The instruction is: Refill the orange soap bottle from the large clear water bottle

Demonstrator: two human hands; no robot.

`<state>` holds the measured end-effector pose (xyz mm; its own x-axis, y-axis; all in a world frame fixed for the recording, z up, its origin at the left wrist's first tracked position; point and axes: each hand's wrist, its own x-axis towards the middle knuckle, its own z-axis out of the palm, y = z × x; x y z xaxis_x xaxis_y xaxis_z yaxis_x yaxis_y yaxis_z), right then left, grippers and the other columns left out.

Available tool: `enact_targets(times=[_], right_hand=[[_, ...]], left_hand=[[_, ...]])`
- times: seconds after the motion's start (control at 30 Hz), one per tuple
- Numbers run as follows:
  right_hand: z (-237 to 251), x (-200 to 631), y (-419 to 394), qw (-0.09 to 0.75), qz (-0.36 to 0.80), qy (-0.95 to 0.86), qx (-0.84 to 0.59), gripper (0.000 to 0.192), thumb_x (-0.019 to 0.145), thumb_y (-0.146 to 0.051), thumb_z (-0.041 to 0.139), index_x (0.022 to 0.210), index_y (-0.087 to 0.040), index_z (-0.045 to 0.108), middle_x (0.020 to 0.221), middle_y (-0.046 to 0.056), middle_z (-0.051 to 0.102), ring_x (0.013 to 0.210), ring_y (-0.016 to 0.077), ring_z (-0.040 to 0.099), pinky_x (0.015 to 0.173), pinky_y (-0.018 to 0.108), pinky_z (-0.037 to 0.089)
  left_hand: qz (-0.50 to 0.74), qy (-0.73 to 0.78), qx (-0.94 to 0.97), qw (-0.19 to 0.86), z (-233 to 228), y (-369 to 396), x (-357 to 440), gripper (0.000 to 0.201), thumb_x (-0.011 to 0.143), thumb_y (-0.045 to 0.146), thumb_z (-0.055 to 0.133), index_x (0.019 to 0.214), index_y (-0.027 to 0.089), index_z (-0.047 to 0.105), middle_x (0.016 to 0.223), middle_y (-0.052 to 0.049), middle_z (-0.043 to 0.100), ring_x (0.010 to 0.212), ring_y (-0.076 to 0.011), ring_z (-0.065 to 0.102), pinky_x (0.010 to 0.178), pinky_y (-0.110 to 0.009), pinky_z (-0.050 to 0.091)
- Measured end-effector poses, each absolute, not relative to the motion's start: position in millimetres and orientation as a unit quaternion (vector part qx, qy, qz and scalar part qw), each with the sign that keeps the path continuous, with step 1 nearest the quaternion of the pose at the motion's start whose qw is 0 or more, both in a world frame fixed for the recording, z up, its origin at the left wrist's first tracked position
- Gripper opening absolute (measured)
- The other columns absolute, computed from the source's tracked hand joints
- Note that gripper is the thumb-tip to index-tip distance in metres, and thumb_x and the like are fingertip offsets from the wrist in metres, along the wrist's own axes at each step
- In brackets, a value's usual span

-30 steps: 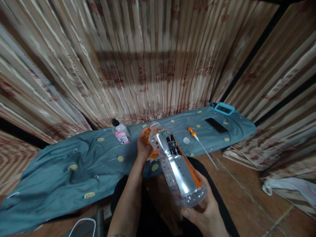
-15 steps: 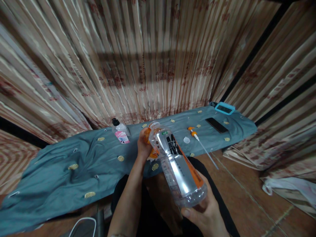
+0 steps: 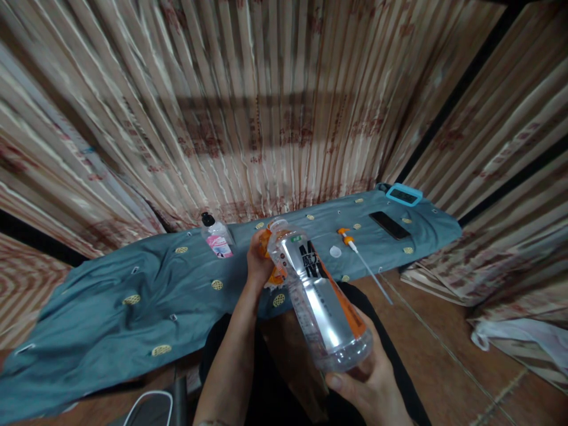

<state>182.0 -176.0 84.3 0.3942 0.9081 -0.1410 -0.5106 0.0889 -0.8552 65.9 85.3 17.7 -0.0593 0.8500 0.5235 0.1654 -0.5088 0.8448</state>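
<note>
The right hand (image 3: 370, 378), held low, grips the tilted plastic drink bottle (image 3: 322, 296) by its base; the left hand (image 3: 258, 263), arm stretched forward, clasps what is probably an orange bottle (image 3: 277, 276) near the other's mouth

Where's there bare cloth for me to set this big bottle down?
The widest bare stretch of patterned cloth lies left of the pink-labelled bottle, out to the cloth's left end, somewhat wrinkled. A narrower patch shows between that bottle and your left hand. The right part is crowded: white disc, orange pump, phone, blue-framed device.
</note>
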Motion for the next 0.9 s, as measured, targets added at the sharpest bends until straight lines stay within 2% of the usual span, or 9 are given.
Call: enact_targets(times=[0.17,0.47,0.9], right_hand=[[81.9,182.4,-175.6,0.705,0.497,-0.228,-0.452,0.093,0.049,-0.033,0.108,0.131,-0.028,0.064,0.125,0.009,0.082,0.116,0.0333,0.079,0.093,0.036,0.065],[80.3,183.9,-177.9,0.691,0.506,-0.226,-0.464,0.096,0.050,-0.035,0.107,0.133,-0.029,0.061,0.126,0.010,0.081,0.114,0.0353,0.079,0.088,0.039,0.067],[81.6,185.0,-177.4,0.681,0.506,-0.244,-0.470,0.096,0.051,-0.039,0.106,0.133,-0.030,0.059,0.127,0.009,0.081,0.115,0.0354,0.079,0.088,0.039,0.067]], left_hand=[[0.605,0.402,0.626,0.284,16.8,85.9,65.7,0.045,0.073,0.034,0.078,0.113,0.019,0.064,0.117,-0.012,0.073,0.109,-0.0270,0.071,0.100,-0.045,0.057],[0.603,0.408,0.621,0.290,22.6,83.2,67.4,0.040,0.073,0.035,0.076,0.109,0.021,0.066,0.111,-0.009,0.076,0.103,-0.0244,0.072,0.094,-0.039,0.058],[0.605,0.407,0.620,0.291,19.7,84.4,65.9,0.042,0.072,0.032,0.077,0.111,0.021,0.065,0.114,-0.009,0.074,0.108,-0.0263,0.071,0.098,-0.042,0.058]])
